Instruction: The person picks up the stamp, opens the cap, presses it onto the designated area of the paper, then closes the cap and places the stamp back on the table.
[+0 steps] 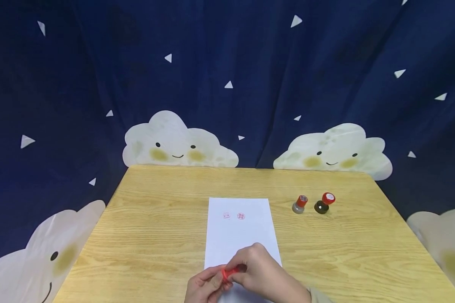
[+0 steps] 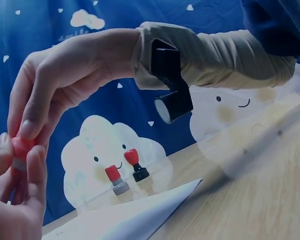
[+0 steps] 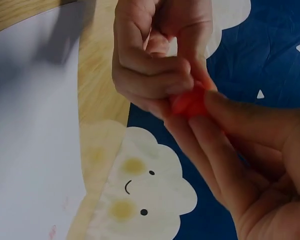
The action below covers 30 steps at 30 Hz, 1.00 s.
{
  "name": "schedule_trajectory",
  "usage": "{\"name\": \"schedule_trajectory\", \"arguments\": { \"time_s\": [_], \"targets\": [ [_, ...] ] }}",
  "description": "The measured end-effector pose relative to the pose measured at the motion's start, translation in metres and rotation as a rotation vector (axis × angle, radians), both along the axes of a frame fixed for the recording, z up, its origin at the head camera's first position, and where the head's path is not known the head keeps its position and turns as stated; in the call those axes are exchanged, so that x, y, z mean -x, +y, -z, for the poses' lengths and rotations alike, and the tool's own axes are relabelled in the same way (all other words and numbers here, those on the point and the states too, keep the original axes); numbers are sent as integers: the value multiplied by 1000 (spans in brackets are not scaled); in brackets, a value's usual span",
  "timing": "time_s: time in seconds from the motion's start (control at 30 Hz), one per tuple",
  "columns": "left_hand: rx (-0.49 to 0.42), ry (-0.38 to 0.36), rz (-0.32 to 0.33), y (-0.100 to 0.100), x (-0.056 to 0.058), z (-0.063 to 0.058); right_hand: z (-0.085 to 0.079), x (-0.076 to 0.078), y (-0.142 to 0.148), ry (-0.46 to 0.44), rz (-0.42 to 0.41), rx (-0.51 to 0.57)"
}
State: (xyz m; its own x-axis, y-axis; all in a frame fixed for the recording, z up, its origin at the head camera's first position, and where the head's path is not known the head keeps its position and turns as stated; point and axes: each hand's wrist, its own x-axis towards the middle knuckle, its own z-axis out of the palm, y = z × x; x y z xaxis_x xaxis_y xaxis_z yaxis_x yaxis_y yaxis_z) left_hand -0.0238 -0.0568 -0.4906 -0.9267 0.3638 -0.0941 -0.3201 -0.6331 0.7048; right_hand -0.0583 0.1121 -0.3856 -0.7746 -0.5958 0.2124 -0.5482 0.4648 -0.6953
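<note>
Low over the paper in the head view, both hands meet at a small red stamp. My left hand holds it from the left between thumb and fingers. From the right, my right hand pinches its red end. The left wrist view shows a grey band on the stamp under the red part; fingers hide the remainder. Beneath the hands lies a white sheet of paper, with two red stamp prints near its far edge.
Right of the paper stand two more stamps: a red and grey one and a red-knobbed black one. The wooden table ends at a dark blue curtain with clouds and white triangles.
</note>
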Motion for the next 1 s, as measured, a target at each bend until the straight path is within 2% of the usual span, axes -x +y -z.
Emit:
{"name": "schedule_trajectory", "arguments": {
  "time_s": [0.07,0.13,0.2,0.3,0.37,0.47,0.67,0.77,1.0],
  "targets": [
    [22,0,-59,1,0,0,-2,0,-1,54,23,-12],
    [0,0,-87,-1,0,1,-5,0,-1,91,40,-11],
    [-61,19,-71,-3,1,3,-7,3,0,116,47,-10],
    [-186,16,1,-6,2,5,-10,9,3,123,48,-8],
    [-231,13,42,-7,3,6,-10,15,5,141,56,-9],
    [-245,-36,55,-7,5,5,-9,25,10,186,91,1],
    [-216,-158,13,-7,7,6,-10,50,26,301,183,-58],
    [-232,-161,12,-6,8,7,-10,64,34,336,223,-103],
    [-265,-140,42,-4,10,11,1,100,54,324,297,-169]
  ]
}}
